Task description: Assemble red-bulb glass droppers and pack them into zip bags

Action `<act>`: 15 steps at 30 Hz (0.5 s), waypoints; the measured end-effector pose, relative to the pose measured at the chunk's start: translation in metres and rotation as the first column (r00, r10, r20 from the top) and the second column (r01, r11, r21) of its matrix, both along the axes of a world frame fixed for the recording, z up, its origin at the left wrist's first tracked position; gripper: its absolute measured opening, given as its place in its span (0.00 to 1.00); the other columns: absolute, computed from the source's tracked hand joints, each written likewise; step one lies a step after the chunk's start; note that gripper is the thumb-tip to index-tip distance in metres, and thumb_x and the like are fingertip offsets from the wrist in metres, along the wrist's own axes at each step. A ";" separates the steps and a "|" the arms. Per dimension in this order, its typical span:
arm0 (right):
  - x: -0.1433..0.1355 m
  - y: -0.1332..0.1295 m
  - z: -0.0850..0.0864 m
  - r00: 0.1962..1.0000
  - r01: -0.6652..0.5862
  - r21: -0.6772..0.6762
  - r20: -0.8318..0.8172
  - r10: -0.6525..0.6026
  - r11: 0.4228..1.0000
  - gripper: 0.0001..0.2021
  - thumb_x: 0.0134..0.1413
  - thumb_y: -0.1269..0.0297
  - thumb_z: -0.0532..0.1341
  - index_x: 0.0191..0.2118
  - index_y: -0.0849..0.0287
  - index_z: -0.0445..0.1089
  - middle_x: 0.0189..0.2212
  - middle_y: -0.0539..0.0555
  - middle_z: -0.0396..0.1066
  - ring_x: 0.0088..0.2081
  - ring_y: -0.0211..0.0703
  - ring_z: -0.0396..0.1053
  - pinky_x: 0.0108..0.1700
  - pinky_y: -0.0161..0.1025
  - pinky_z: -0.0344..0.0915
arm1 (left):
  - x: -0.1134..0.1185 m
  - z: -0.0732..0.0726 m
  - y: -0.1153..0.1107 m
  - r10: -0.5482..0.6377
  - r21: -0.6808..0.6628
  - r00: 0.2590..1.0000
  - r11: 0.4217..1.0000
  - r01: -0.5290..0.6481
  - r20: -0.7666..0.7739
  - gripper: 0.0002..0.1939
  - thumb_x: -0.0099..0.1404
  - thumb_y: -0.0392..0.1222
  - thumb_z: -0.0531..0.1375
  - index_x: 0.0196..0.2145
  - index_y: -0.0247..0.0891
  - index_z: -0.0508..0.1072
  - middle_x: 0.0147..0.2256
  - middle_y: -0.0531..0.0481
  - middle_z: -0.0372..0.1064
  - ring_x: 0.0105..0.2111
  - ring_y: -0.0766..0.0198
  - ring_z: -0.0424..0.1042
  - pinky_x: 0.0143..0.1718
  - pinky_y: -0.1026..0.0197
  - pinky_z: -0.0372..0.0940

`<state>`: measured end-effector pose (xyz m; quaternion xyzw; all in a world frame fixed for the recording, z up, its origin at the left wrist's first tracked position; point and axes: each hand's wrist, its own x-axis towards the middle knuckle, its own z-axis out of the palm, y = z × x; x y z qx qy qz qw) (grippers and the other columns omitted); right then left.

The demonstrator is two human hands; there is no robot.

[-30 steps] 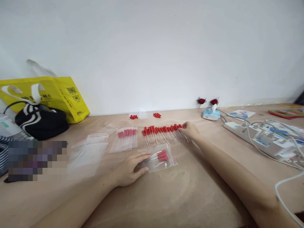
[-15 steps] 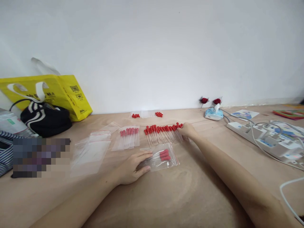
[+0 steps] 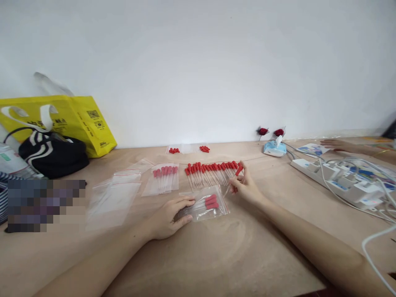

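Beyond the clear bag's [image 3: 201, 215] right end, the right hand [image 3: 241, 186] pinches a red-bulbed dropper [image 3: 239, 170], its length apparently slanting bagward; the left hand [image 3: 173, 217] spreads loosely over the bag's left end.

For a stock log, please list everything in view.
Wall: one, white, back
Table: one, tan, underneath
Tote bag: one, yellow, left
Pouch: one, black, left
Wrapped item: one, whitish, left
Striped fabric: one, dark, left
Pixelated patch: one, mixed, left
Flat bags: several, clear, left
Dropper packets: two, clear, centre
Loose droppers: many, red, centre
Small pieces: two clusters, red, back
Roses: two, red, back right
Tissue pack: one, blue, right
Printed items: several, mixed, right
Power strip: one, white, right
Cables: several, white, right
Another person's hand: one, right
Left hand: one, on nearer packet
Right hand: one, holding dropper
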<state>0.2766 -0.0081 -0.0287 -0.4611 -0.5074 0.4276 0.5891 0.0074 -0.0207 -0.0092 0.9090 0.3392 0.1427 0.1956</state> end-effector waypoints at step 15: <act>-0.024 -0.010 -0.008 0.983 0.006 -0.036 -0.181 -0.012 0.999 0.20 0.43 0.52 0.57 0.39 0.53 0.47 0.25 0.43 0.66 0.13 0.28 0.58 0.14 0.28 0.56 | -0.001 0.004 -0.005 0.049 -0.037 0.998 0.998 -0.050 -0.047 0.26 0.62 0.46 0.52 0.56 0.40 0.52 0.56 0.46 0.55 0.54 0.55 0.56 0.54 0.51 0.54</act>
